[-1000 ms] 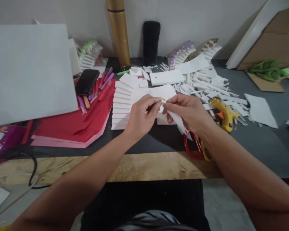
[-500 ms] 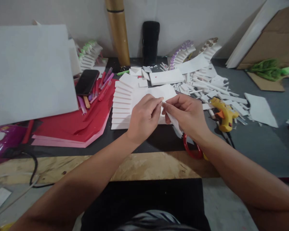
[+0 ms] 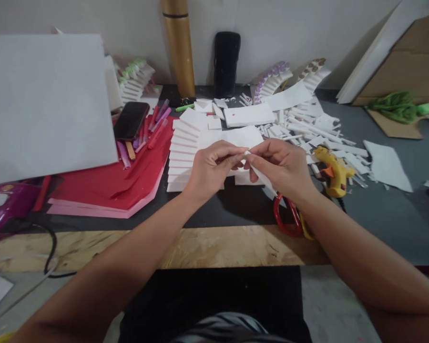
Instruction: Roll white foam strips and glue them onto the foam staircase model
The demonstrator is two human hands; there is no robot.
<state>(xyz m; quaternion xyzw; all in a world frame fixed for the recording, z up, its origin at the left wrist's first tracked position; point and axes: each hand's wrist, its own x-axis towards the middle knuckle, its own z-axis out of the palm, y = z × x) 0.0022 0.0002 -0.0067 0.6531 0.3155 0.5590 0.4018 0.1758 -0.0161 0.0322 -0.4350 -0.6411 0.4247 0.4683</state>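
My left hand [image 3: 210,169] and my right hand [image 3: 286,166] meet fingertip to fingertip over the table. Both pinch the end of a white paper strip [image 3: 265,178], which slants down under my right palm; much of it is hidden by the fingers. Below the hands lies a white sheet [image 3: 232,138]. To its left, several white folded-looking strips [image 3: 182,155] fan out in steps. Close by my right wrist are the red handles of scissors [image 3: 277,216], with their blades out of sight.
A yellow glue gun [image 3: 334,171] lies right of my right hand, before a heap of white scraps [image 3: 307,126]. At left are red sheets [image 3: 93,188], a phone [image 3: 131,121], markers [image 3: 156,131], a large white board [image 3: 46,105] and a purple glue gun [image 3: 12,205]. A gold bottle [image 3: 180,52] stands behind.
My fingertips have shifted slightly right in the picture, and my left fingers reach straighter toward the right hand. The camera view has moved a little. Both hands keep their pinch.
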